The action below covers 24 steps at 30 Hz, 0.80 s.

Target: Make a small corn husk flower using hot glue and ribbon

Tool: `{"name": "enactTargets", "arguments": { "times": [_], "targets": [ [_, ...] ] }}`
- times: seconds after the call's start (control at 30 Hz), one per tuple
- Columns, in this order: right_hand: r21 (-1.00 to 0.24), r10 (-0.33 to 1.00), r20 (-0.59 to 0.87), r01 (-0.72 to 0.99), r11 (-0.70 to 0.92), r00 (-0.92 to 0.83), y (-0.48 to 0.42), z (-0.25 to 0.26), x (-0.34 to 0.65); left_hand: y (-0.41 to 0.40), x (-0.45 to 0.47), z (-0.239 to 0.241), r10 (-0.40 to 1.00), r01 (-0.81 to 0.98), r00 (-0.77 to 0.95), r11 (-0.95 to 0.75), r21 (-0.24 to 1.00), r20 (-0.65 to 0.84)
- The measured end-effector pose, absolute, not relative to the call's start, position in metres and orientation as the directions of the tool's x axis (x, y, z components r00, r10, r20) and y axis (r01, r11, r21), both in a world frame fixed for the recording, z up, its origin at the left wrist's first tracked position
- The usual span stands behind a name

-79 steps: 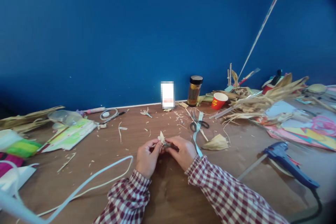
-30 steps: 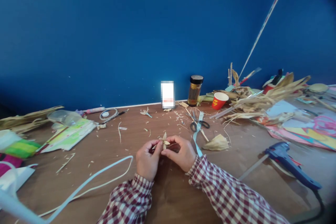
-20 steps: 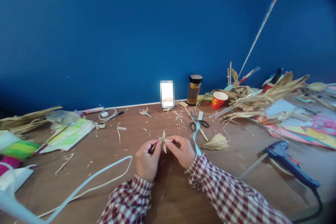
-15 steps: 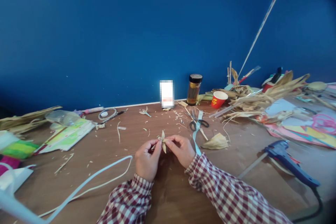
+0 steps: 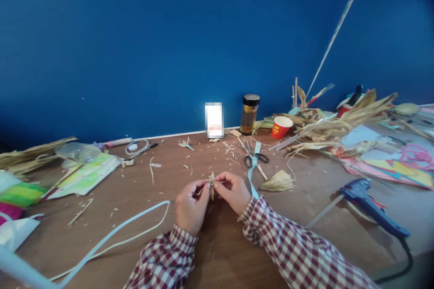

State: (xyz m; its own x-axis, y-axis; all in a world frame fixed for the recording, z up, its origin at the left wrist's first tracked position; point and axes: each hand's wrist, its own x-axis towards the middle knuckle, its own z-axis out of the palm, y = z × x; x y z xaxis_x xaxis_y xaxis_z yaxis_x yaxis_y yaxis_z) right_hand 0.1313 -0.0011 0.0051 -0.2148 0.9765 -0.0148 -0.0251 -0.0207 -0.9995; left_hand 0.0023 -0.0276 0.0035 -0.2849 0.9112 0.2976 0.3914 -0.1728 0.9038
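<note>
My left hand and my right hand meet over the brown table, both in red-and-white checked sleeves. Their fingertips pinch a small pale corn-husk piece shaped like a little flower, held just above the tabletop. Each hand's fingers are curled closed around it. A light blue ribbon runs past my right wrist. Black-handled scissors lie a short way beyond my right hand, and a loose dry husk rests to its right.
A blue glue gun lies at the right with its cord. A jar, a red paper cup and a heap of dried husks stand along the blue wall. White cord loops at the left near coloured papers.
The husk piece has been turned between my fingertips, its petals now more edge-on. Both hands stay in about the same spot; the view has drifted slightly.
</note>
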Motion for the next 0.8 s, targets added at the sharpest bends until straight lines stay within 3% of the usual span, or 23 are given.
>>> {"name": "enactTargets", "arguments": {
  "times": [0.2, 0.5, 0.8],
  "targets": [
    [-0.978, 0.974, 0.166, 0.104, 0.183, -0.153, -0.0018, 0.0036, 0.1311, -0.0256, 0.0024, 0.0014, 0.947, 0.298, -0.225, -0.158, 0.941, 0.230],
    [-0.948, 0.967, 0.203, 0.218, 0.233, -0.151, -0.0009, -0.0013, 0.1334, -0.0238, 0.0003, 0.0005, 0.948, 0.320, -0.225, -0.147, 0.936, 0.226],
    [-0.961, 0.973, 0.175, 0.190, 0.203, -0.152, -0.0021, 0.0025, 0.1333, -0.0246, -0.0025, 0.0007, 0.927, 0.434, -0.179, -0.227, 0.872, 0.330]
  ]
}}
